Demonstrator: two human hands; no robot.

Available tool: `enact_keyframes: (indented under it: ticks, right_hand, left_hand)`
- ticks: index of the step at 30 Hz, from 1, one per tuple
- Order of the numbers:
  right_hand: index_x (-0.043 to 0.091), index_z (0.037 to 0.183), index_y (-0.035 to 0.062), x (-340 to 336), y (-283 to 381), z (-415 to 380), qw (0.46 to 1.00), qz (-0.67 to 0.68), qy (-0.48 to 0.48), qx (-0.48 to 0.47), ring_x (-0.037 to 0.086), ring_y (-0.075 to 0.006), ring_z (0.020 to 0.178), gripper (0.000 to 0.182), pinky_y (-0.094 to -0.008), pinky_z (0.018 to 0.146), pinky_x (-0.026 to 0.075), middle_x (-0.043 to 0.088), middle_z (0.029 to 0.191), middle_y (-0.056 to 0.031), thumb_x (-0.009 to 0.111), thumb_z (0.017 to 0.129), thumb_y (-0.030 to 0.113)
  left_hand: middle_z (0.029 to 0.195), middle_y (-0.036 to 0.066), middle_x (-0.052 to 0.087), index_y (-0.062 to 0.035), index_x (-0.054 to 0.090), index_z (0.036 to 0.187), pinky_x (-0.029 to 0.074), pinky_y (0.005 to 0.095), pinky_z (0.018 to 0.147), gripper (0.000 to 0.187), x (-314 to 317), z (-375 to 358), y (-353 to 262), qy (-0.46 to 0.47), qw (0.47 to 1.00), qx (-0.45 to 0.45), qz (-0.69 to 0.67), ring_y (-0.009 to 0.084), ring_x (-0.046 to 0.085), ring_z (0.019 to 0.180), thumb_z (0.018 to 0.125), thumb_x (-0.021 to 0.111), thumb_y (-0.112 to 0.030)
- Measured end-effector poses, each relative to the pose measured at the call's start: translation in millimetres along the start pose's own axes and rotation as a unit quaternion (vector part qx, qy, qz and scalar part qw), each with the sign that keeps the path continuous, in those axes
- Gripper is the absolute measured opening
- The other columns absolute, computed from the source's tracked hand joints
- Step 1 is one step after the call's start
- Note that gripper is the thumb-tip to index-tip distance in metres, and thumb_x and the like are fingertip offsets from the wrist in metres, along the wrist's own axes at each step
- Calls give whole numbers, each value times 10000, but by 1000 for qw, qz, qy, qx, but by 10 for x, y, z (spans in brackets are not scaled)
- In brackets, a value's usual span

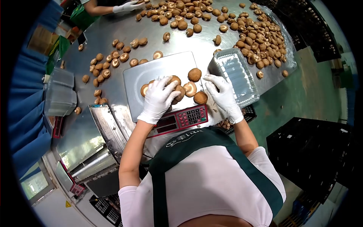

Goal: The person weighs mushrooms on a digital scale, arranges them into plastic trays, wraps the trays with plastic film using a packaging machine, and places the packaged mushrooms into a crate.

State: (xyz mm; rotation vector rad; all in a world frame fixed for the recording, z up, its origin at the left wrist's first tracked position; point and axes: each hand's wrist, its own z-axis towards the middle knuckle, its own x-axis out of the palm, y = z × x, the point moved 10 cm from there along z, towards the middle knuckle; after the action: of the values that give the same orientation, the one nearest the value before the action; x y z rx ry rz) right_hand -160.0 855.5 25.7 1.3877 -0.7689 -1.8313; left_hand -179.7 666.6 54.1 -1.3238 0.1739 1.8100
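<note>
My left hand [157, 98], in a white glove, is curled over brown-capped mushrooms [177, 92] on the metal plate of a scale [140, 77]. Its fingers close around them, and the palm hides part of what it holds. Several more mushrooms lie to its right, among them one with its pale gills up [190, 89] and one cap-up [194, 75]. My right hand [222, 94], gloved too, hovers at the plate's right edge with fingers slightly bent and apart, and nothing shows in them. Right beside it stands a stack of clear plastic trays [247, 81].
A large mushroom heap [261, 41] covers the table's far right, and a smaller group [100, 70] lies left of the scale. The scale's red keypad [192, 116] faces me. Another person's gloved hand [128, 6] is at the far side. Black crates [306, 151] stand at right.
</note>
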Motion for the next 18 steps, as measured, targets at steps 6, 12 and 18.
enact_keyframes:
  ticks: [6,12,18]
  right_hand:
    - [642,1057,48,-29,-130,-81,998,2,-8,55,619,-224,938,239,-306,837,477,647,996,-126,623,821,80]
    - [598,1112,46,1,-104,-20,998,2,-57,6,579,-303,1031,337,-354,886,466,604,1096,-168,662,804,167]
    - [481,1250,37,420,-21,131,997,-43,32,-51,408,-394,1214,579,-428,1022,334,413,1317,-253,682,772,293]
  left_hand:
    - [1126,138,588,-27,668,967,438,343,914,172,-400,-190,505,-96,968,-194,-128,280,559,1058,823,635,-115]
    - [1160,143,576,-27,661,1008,438,329,932,191,-630,-430,778,-118,959,-244,-84,269,555,1093,830,624,-86]
    - [1357,177,410,-109,557,1218,334,457,1025,552,-274,-235,431,-7,990,-131,-56,355,388,1257,736,706,-330]
